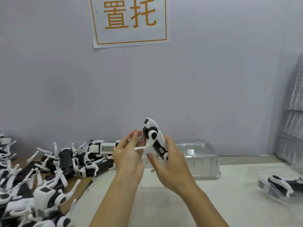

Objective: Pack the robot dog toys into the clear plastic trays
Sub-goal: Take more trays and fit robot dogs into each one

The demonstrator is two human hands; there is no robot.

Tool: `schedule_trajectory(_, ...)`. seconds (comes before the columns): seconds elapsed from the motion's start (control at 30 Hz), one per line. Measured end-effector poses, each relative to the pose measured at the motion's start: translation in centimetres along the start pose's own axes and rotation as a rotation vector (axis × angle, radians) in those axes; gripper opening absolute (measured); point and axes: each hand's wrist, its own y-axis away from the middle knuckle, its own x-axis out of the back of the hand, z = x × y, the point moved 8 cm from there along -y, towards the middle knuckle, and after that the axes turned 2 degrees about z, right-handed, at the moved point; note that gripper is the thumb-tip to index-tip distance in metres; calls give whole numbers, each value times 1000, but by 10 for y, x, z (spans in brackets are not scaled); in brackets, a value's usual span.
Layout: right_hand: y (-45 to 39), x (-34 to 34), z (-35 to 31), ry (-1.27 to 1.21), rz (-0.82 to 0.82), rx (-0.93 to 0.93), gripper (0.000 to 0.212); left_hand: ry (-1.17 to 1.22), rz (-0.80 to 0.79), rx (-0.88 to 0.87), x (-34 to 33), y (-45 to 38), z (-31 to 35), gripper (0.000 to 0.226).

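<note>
A white and black robot dog toy (154,138) is held upright in the air above the table's middle. My right hand (168,163) grips its body from the right side. My left hand (129,154) holds one of its thin white legs between the fingers. An empty clear plastic tray (203,159) stands behind my hands by the wall. Another clear tray (255,182) at the right edge has a robot dog (280,184) lying in it.
A pile of several loose robot dogs (49,169) covers a brown cardboard sheet (78,192) on the left. A tall stack of clear trays (293,112) leans at the far right. A paper sign (129,20) hangs on the wall.
</note>
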Motion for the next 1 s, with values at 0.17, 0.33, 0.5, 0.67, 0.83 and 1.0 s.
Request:
schedule_trajectory(0.17, -6, 28, 12, 183, 150, 16, 18, -476, -217, 9, -4, -5, 1, 12)
schedule_trajectory(0.33, -13, 53, 39, 54, 116, -204, 17, -1070, -297, -101, 29, -25, 1, 27)
schedule_trajectory(0.5, -12, 48, 43, 43, -9, -234, 18, -1166, -380, 267, 80, -26, -54, 29)
schedule_trajectory(0.67, -4, 23, 38, 85, -159, -213, 23, -988, -262, 200, 82, -32, -60, 23)
schedule_trajectory(0.83, 7, 7, 50, 285, -372, -262, 29, -965, -303, 207, 83, -31, -62, 22)
schedule_trajectory(1.0, 13, 1, 61, 428, -471, -293, 28, -892, -272, 194, 85, -34, -64, 30)
